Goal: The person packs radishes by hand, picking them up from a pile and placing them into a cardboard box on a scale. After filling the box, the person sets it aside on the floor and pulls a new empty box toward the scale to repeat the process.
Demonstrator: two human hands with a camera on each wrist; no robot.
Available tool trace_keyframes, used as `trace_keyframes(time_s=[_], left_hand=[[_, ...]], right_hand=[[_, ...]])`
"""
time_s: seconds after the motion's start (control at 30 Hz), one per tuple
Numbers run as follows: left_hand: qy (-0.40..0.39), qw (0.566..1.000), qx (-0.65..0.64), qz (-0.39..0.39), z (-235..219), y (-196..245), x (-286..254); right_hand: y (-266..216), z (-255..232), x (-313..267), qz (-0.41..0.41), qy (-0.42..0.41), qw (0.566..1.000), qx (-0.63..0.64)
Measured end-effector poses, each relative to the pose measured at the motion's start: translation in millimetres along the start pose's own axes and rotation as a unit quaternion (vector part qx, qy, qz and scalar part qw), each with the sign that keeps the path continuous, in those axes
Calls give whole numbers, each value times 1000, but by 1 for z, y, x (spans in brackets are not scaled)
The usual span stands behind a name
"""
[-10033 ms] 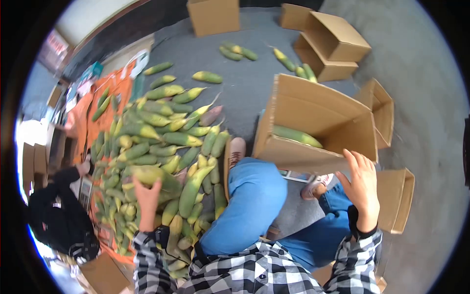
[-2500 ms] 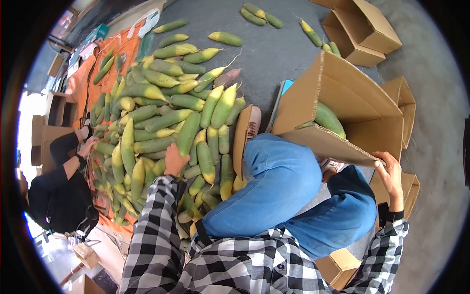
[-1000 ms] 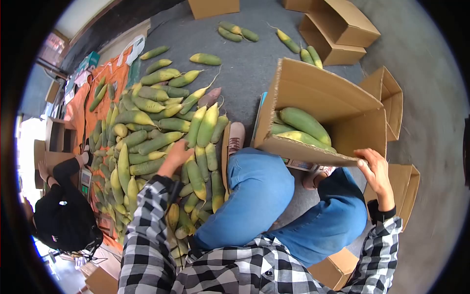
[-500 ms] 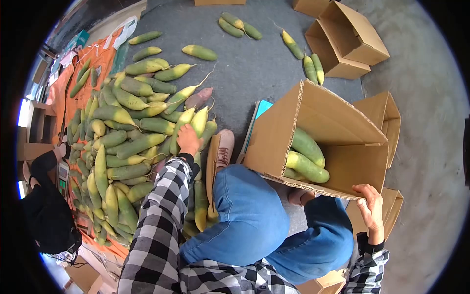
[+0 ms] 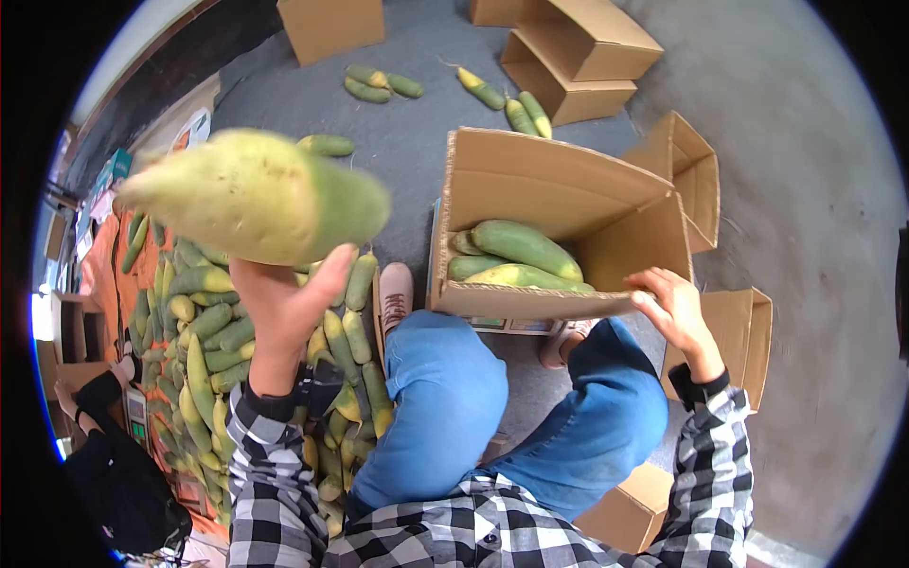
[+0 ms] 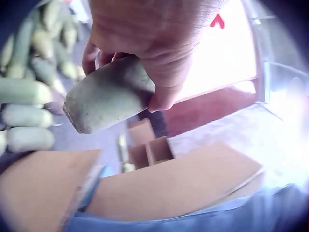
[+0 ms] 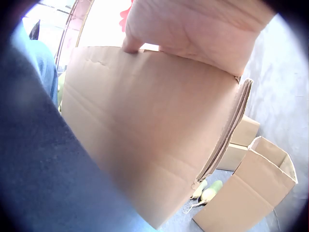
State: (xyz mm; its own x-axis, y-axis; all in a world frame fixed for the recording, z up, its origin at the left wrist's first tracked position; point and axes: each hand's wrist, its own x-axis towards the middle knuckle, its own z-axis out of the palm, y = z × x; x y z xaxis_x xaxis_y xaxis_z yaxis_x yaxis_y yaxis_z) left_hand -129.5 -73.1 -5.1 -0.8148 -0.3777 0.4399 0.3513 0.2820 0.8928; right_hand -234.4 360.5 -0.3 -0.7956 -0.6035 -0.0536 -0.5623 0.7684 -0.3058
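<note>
My left hand (image 5: 289,308) holds a big green radish (image 5: 251,199) up toward the head camera, above the pile. Its pale tapered tip points left and the darker green end right. In the left wrist view, thumb and fingers wrap round the radish (image 6: 108,99) with its blunt cut end sticking out. My right hand (image 5: 680,317) grips the near rim of an open cardboard box (image 5: 568,194), thumb on the outside. Several green radishes (image 5: 525,248) lie inside that box, toward its left side. Left of my legs spreads the pile of radishes (image 5: 204,331).
More cardboard boxes (image 5: 592,52) stand at the back and along the right. A few loose radishes (image 5: 383,83) lie on the grey floor. At the far left another person (image 5: 118,473) in black sits by a scale (image 5: 137,412). An orange sheet (image 5: 99,260) lies under the pile.
My left hand has taken a radish from the pile and raised it. Ten seconds ago one radish showed in the box; several show now. My right hand stays on the rim.
</note>
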Motion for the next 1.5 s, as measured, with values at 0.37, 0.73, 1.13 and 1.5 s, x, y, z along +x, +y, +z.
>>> trace_keyframes(time_s=[0.37,0.73,1.13,1.5], left_hand=[[-442,825,327,132,141,7,48],[-149,880,393,-220,-115,-119,-120],[-204,736,412,-498,-138,-248,-265],[-54,848,314,-424,-132,-300,-298]], right_hand=[[2,2,-15,12,11,1000,10],[-6,2,-14,20,18,1000,16],[-18,-2,-7,44,-38,998,35],[-9,-5,-6,17,-45,998,30]])
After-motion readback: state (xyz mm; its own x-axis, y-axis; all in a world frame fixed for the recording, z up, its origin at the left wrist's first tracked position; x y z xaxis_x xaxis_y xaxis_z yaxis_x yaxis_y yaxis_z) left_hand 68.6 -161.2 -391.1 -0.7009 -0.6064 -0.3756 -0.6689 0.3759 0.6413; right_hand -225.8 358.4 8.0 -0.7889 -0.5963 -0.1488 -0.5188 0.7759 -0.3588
